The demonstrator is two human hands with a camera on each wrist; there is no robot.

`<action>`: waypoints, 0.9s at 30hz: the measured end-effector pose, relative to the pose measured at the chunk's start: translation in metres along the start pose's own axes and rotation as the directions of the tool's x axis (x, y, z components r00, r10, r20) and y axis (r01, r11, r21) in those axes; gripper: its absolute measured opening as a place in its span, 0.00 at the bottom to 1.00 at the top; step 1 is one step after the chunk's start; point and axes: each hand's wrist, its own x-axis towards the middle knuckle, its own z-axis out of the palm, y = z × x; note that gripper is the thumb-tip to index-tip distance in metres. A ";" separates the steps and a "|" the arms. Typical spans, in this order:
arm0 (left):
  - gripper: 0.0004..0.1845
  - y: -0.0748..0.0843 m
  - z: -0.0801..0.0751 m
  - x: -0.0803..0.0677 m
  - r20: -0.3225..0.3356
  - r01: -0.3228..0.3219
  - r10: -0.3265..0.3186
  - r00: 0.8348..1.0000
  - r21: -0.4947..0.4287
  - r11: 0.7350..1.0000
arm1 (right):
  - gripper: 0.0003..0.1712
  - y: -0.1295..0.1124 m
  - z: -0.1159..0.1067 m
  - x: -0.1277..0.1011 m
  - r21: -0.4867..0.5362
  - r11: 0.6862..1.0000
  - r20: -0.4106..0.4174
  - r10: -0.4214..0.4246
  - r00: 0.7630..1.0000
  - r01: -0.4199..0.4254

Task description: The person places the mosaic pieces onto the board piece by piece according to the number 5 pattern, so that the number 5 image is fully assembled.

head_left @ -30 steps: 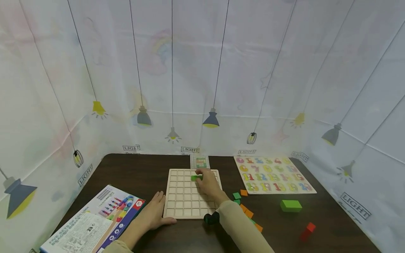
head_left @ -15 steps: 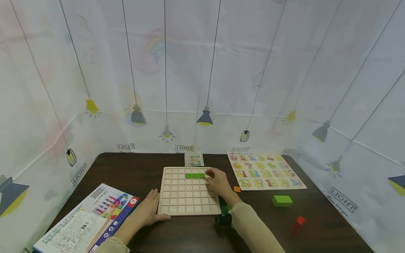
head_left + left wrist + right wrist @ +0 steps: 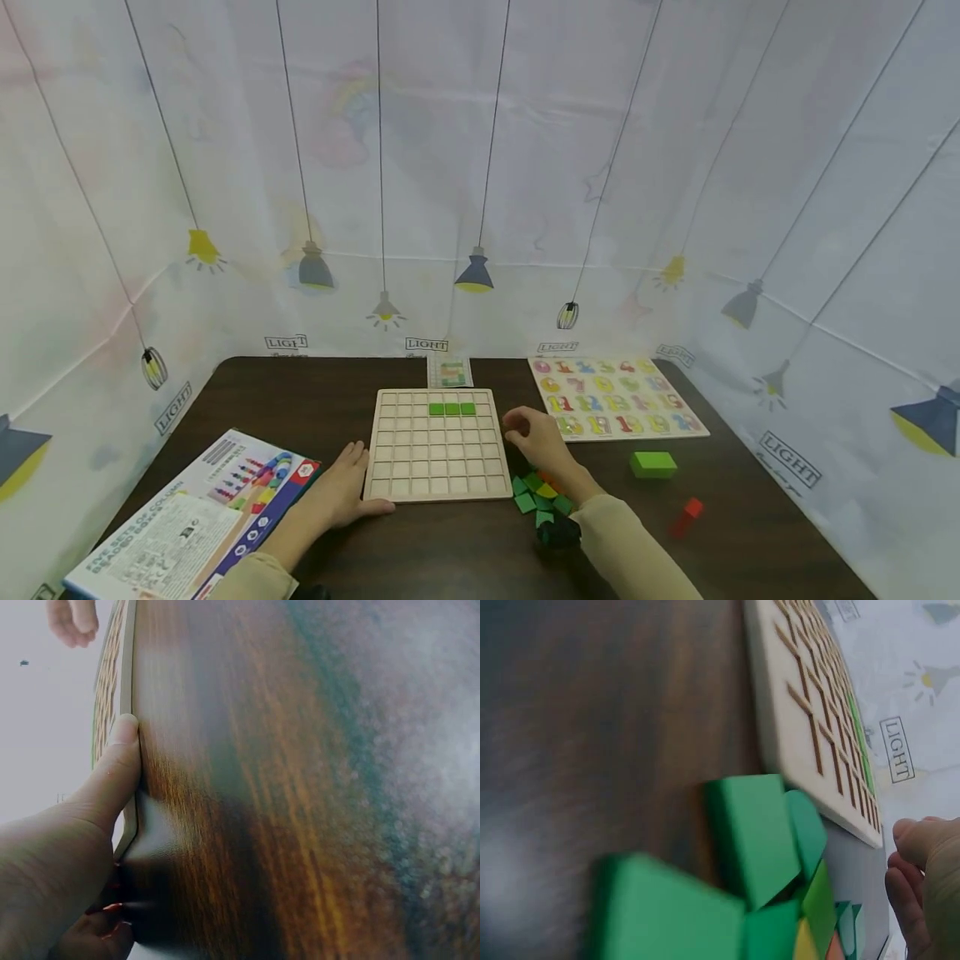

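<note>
While the left hand (image 3: 347,493) lies flat bracing the gridded wooden board's (image 3: 435,467) near corner, the right hand (image 3: 536,440), loosely curled and seemingly empty, hovers above small, light, rigid blocks (image 3: 538,493), best pinched by their sides.

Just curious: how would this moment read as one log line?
left hand steadies wooden grid board | right hand empty over green tiles

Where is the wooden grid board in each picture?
Head: wooden grid board lies mid-table between both hands.
Left wrist: its edge runs up the left side, under the left hand's thumb.
Right wrist: upper right, above the green pieces.
Shared landmark: the dark table.
</note>
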 end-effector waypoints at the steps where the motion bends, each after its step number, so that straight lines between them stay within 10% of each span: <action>1: 0.55 -0.001 0.000 0.000 0.000 0.000 0.000 1.000 0.004 1.000 | 0.10 0.000 -0.001 -0.003 0.001 1.000 0.013 0.006 1.000 -0.006; 27: 0.55 0.000 0.000 0.001 0.010 0.002 -0.003 1.000 0.012 1.000 | 0.12 -0.002 -0.024 -0.057 -0.048 0.984 0.249 -0.152 0.956 0.169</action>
